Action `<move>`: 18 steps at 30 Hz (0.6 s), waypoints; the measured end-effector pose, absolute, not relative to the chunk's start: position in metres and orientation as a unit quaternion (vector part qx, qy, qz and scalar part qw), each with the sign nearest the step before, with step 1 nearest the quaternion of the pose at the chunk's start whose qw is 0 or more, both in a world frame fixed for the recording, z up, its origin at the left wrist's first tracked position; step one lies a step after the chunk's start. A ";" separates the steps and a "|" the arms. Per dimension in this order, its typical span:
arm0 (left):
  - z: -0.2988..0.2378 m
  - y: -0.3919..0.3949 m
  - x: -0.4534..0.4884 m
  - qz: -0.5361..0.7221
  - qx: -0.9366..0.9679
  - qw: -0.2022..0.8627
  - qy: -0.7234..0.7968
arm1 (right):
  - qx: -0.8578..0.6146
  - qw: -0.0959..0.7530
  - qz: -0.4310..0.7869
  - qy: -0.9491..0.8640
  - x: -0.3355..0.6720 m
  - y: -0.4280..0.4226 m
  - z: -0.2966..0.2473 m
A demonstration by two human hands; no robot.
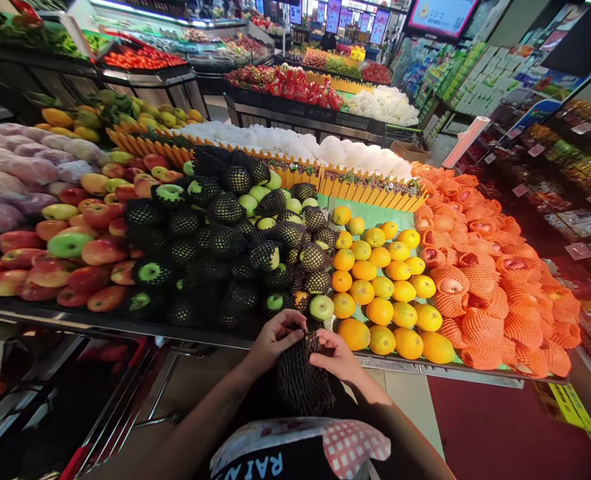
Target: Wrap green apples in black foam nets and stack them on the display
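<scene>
Between my two hands, close to my body, hangs a black foam fruit net (304, 380). My left hand (279, 335) pinches its upper edge from the left. On the other side, my right hand (334, 352) has its fingers closed on the same rim. The net's folds hide whether anything is inside. Just beyond my fingertips lies a bare green apple (321, 307). Behind it rises a heap of green apples in black nets (240, 247), some sleeved and some bare.
Rows of oranges (380, 310) lie right of the heap, with fruit in orange foam nets (505, 293) farther right. Red apples (70, 263) are piled at left. An orange picket divider (370, 190) runs behind. A shopping cart (110, 407) stands at lower left.
</scene>
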State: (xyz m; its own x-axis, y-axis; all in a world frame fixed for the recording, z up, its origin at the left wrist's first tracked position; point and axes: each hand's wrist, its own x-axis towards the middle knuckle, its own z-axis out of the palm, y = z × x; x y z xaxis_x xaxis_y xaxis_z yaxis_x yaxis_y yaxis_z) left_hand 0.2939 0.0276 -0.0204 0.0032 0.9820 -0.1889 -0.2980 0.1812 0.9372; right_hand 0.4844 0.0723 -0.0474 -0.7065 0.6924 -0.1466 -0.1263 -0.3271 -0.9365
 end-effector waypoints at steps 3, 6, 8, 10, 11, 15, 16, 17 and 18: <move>-0.029 0.029 0.292 0.459 0.351 0.674 0.460 | -0.324 0.325 0.753 -0.472 0.489 0.069 -0.055; -0.037 0.029 0.291 0.339 0.380 0.736 0.446 | -0.367 0.379 0.730 -0.435 0.494 0.069 -0.058; -0.043 0.030 0.292 0.296 0.408 0.756 0.417 | -0.392 0.392 0.715 -0.427 0.496 0.070 -0.060; -0.048 0.035 0.296 0.315 0.408 0.756 0.403 | -0.415 0.391 0.698 -0.434 0.495 0.070 -0.064; -0.051 0.039 0.299 0.340 0.399 0.744 0.415 | -0.426 0.389 0.687 -0.441 0.494 0.071 -0.066; -0.062 0.062 0.307 0.368 0.431 0.590 0.575 | -0.478 0.397 0.612 -0.489 0.493 0.087 -0.080; -0.064 0.067 0.309 0.357 0.449 0.547 0.610 | -0.491 0.402 0.586 -0.504 0.493 0.094 -0.083; -0.066 0.073 0.311 0.346 0.463 0.509 0.638 | -0.503 0.407 0.559 -0.519 0.493 0.102 -0.085; -0.067 0.077 0.313 0.337 0.471 0.480 0.660 | -0.512 0.410 0.532 -0.534 0.492 0.110 -0.086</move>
